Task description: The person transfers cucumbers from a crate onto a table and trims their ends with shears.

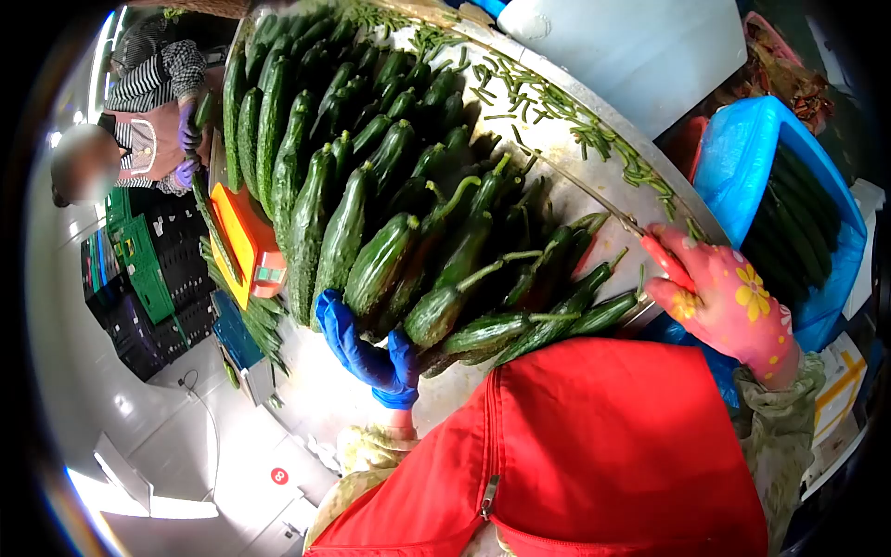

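Observation:
My left hand [369, 357], in a blue glove, curves its fingers and thumb round the near end of a dark green cucumber [380, 265] at the front of a big heap. My right hand [729, 292], in a pink flowered glove, is closed on the red handle of a knife [666, 260]. The thin blade points up and left across the table, beyond the stem ends. Several cucumbers with long stems [510, 330] lie between my two hands. Cut stem pieces [594, 135] are scattered along the far side of the metal table [548, 153].
A blue-lined container [756, 139] at the right holds more cucumbers. Behind the table stands a white box [622, 56]. At the left are an orange scale [246, 246], stacked crates [144, 269] and another person [153, 139] in purple gloves beside the heap.

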{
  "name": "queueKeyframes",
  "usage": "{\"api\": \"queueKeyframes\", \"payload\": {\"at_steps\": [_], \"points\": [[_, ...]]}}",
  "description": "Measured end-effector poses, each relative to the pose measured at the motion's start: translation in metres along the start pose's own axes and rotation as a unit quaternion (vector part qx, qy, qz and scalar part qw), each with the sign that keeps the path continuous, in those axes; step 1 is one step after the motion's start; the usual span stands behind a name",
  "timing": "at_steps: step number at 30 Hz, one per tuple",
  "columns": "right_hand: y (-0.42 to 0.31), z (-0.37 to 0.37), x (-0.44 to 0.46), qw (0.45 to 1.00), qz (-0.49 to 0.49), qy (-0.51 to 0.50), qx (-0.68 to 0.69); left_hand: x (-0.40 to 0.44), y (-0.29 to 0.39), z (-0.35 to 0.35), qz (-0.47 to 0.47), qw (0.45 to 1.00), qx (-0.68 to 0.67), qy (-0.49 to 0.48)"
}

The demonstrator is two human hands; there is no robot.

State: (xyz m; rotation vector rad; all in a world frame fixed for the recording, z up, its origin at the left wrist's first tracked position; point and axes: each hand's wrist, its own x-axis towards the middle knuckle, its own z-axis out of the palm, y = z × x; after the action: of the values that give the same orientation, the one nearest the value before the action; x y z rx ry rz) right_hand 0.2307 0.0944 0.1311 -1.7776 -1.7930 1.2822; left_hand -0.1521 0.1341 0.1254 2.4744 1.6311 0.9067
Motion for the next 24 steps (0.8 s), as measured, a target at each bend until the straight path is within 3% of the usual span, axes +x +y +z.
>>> {"api": "queueKeyframes", "payload": {"at_steps": [4, 8, 14, 21, 24], "points": [[-0.004, 0.021, -0.003, 0.996, -0.032, 0.069, -0.046, 0.007, 0.001, 0.001, 0.047, 0.999, 0.008, 0.009], [-0.024, 0.023, 0.004, 0.999, 0.027, -0.015, -0.007, 0.010, 0.003, -0.001, 0.070, 0.998, 0.007, 0.010], [-0.019, 0.041, 0.005, 0.999, -0.007, 0.045, -0.018, 0.013, 0.010, -0.007, 0.063, 0.998, 0.005, -0.003], [-0.022, 0.040, -0.003, 0.998, 0.032, 0.050, 0.005, 0.014, 0.012, -0.006, 0.066, 0.998, 0.005, 0.025], [-0.036, 0.026, -0.026, 0.966, 0.121, -0.046, 0.224, 0.014, 0.011, -0.007, 0.073, 0.997, -0.005, 0.028]]}}
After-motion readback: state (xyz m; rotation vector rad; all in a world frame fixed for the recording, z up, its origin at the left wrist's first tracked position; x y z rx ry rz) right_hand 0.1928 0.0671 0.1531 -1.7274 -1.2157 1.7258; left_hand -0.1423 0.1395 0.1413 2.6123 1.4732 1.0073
